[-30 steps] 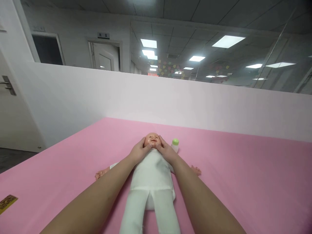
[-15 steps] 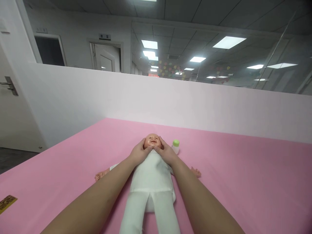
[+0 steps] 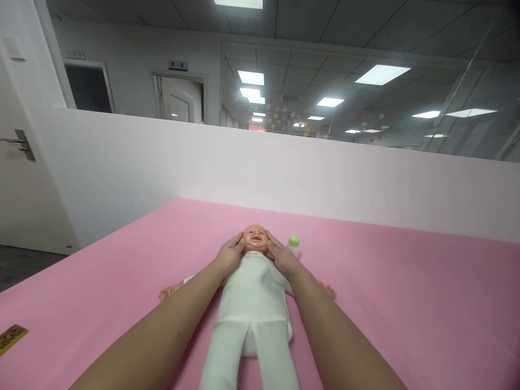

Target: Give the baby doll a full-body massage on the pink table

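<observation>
A doll [image 3: 255, 295] in white clothes is laid face up on a pink table [image 3: 390, 287], head [image 3: 255, 238] twd the far edge, arms spread out to either side. Legs are cut off by the bottom of the view, so feet & near edge can't be seen. The head is held b/w both hands: the L hand [image 3: 231, 255] is cupped on its L side, the R hand [image 3: 282, 257] on its R, fingers & thumbs against the cheeks; fingertips behind are partly hidden. A bottle [image 3: 294, 248] w/ green cap is set just beyond the R hand, nearer the far edge than the doll's body; it's partly blocked by the hand but looks upright. A yellow-black label [image 3: 13, 338] is stuck or laid nr the L edge, can't tell which.

Progress, as judged: laying out of doll done, both sides of head taken; head not yet let go. Bottle not in hand, cap on. Whether the head is being lifted, turned or merely steadied can't be told.
</observation>
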`<move>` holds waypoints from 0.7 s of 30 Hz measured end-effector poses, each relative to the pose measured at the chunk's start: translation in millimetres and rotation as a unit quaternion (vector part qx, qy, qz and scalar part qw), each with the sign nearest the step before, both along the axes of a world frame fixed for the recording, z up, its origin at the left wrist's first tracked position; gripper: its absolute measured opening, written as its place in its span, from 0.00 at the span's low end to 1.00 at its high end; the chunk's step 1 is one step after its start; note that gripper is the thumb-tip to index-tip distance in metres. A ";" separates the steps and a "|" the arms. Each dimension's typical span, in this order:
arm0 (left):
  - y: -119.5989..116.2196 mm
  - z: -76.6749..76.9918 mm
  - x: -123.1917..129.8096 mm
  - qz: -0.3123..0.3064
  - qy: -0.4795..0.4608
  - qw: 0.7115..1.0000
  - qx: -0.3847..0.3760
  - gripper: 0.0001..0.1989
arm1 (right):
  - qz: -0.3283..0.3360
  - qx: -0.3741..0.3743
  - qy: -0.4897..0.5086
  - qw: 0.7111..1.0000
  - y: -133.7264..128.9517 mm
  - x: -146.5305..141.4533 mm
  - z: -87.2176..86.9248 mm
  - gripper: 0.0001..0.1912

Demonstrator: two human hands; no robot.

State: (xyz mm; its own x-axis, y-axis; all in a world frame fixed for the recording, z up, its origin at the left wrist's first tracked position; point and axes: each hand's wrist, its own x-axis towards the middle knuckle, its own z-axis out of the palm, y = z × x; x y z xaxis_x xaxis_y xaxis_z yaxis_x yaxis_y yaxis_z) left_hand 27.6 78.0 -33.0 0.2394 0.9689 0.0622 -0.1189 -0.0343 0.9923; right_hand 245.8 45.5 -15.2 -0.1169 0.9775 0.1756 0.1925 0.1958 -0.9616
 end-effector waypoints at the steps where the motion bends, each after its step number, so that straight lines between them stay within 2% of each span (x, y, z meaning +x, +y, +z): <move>1: -0.1 0.2 0.0 0.001 0.000 1.000 0.000 0.41 | -0.002 -0.008 0.007 1.000 0.5 -0.5 -0.5 0.40; 4: -2.0 3.2 -1.8 0.005 0.039 0.999 0.033 0.42 | -0.015 -0.018 -0.014 1.000 -1.5 -2.9 3.6 0.42; 7: -5.9 9.3 -4.2 0.022 0.144 0.986 0.085 0.46 | -0.028 -0.007 -0.058 0.998 -7.2 -7.9 11.9 0.49; 10: -9.2 14.1 -4.9 0.039 0.220 0.970 0.097 0.52 | -0.029 -0.004 -0.058 0.998 -12.0 -13.9 17.0 0.53; 13: -10.7 15.7 -4.3 0.047 0.238 0.965 0.096 0.54 | -0.029 -0.001 -0.038 0.999 -13.4 -17.3 17.2 0.53; 21: -11.4 16.2 -3.9 0.035 0.221 0.967 0.117 0.47 | -0.016 -0.004 -0.019 1.000 -13.1 -17.8 16.5 0.54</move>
State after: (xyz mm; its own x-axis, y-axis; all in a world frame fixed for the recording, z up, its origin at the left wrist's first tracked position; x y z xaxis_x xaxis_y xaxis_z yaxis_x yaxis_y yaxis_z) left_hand 23.7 66.6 -16.8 0.2273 0.9554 0.1886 0.3268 -0.2573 0.9094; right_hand 228.0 32.4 1.3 -0.0917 0.9823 0.1636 0.2345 0.1809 -0.9551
